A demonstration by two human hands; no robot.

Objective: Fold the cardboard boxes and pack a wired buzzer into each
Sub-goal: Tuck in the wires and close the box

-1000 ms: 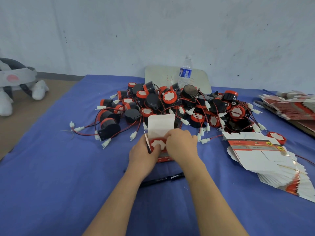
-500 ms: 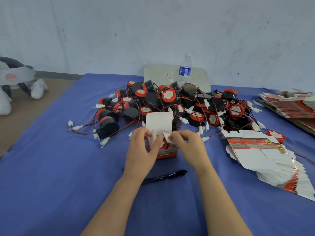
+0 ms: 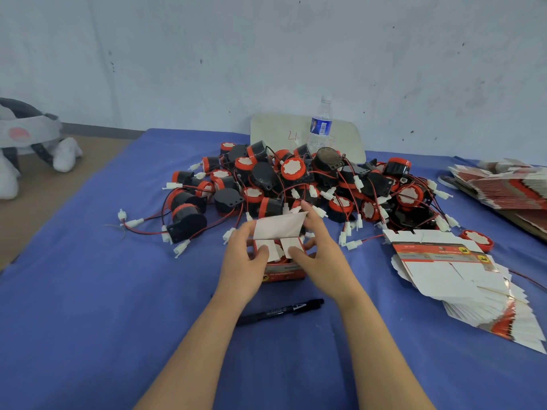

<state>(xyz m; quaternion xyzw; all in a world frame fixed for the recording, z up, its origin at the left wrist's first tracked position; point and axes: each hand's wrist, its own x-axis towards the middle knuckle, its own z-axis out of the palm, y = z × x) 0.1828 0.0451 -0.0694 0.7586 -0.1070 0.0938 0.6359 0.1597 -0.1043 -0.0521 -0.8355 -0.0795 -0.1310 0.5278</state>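
Together left hand (image 3: 244, 261) and right hand (image 3: 324, 255) grip the cardboard box (image 3: 284, 273), thumbs pressing its side flaps (image 3: 288, 243). Buzzer pile (image 3: 296, 179) sits just behind.

Red-and-white box (image 3: 284, 273) stands upright, side flaps folded in, lid half-lowered, before the buzzer heap (image 3: 296, 173).

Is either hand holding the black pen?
No, the black pen lies on the blue cloth, apart from the left hand and right hand.

The left hand (image 3: 245, 261), right hand (image 3: 322, 258) and flaps hide the box (image 3: 284, 273) interior; its print is unreadable. The left edge crops the plush toy (image 3: 26, 143).
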